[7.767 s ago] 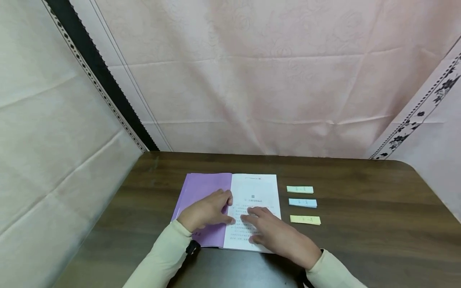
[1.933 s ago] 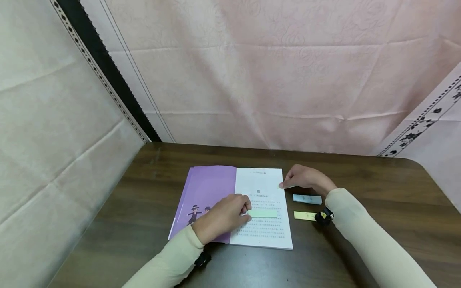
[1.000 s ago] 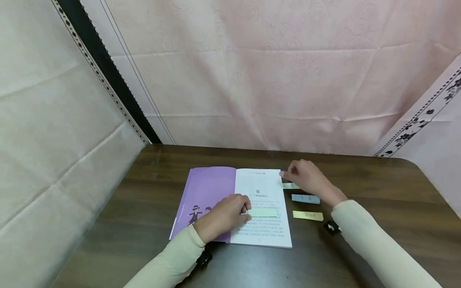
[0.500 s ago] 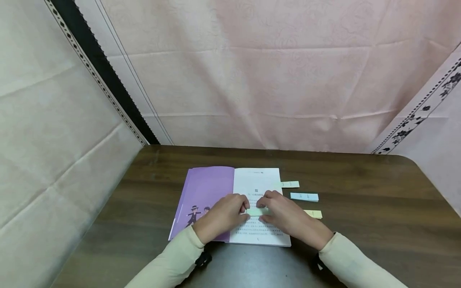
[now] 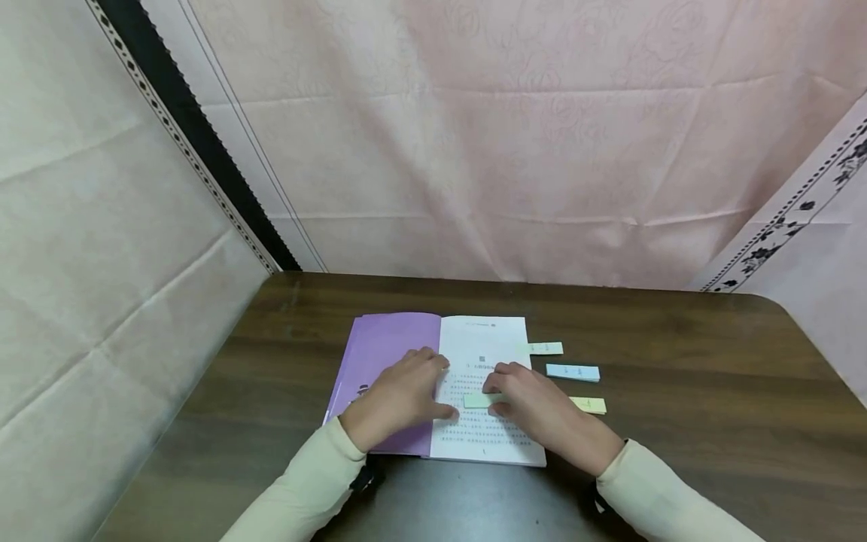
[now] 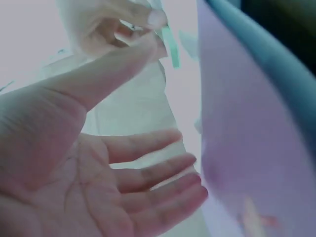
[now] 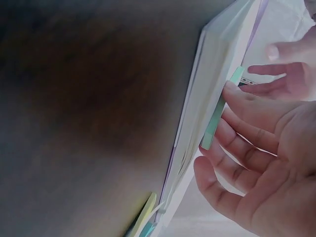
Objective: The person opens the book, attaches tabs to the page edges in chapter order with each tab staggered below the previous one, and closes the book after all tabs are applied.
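Left hand (image 5: pixel 400 395) outstretched, right hand (image 5: pixel 545 406) pinching
The left hand's fingers lie straight, its thumb pointing toward the right hand, whose thumb and fingers meet in a pinch.

The head view looks forward and down over the tabletop (image 5: pixel 711 421), well back from the book (image 5: pixel 481 339). Both wrist views sit close and turned sideways, one facing the left hand (image 5: pixel 400 397), the other the right hand (image 5: pixel 545 410); they share the green strip (image 7: pixel 216 118).
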The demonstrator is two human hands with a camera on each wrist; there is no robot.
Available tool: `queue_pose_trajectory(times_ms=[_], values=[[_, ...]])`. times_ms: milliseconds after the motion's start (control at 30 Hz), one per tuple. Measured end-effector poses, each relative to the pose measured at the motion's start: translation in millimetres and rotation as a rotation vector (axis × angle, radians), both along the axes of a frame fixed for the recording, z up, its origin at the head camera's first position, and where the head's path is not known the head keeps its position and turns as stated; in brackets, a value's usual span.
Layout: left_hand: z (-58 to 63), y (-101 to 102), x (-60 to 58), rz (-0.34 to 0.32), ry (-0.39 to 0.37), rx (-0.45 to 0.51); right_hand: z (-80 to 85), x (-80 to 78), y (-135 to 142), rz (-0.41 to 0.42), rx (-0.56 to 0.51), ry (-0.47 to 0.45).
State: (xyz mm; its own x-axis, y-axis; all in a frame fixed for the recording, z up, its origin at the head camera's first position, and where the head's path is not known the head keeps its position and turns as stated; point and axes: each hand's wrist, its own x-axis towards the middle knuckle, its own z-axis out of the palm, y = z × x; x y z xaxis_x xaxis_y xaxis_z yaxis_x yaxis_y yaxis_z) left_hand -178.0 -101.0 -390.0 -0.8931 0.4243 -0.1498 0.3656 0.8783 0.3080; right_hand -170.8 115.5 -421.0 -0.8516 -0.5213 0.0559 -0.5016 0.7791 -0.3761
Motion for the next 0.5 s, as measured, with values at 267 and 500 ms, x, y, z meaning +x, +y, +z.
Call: queue_pose_trajectory(times_ms=[267, 500], values=[[-5.7, -10, -4.1, -0.025, -0.05, -0.041, 1.7, -0.3, 3, 0.062, 0.008, 0.021], [-6.7, -9, -5.8, -0.035, -0.078, -0.021, 1.6, -6.4, 12, 0.124, -0.001, 0.018]])
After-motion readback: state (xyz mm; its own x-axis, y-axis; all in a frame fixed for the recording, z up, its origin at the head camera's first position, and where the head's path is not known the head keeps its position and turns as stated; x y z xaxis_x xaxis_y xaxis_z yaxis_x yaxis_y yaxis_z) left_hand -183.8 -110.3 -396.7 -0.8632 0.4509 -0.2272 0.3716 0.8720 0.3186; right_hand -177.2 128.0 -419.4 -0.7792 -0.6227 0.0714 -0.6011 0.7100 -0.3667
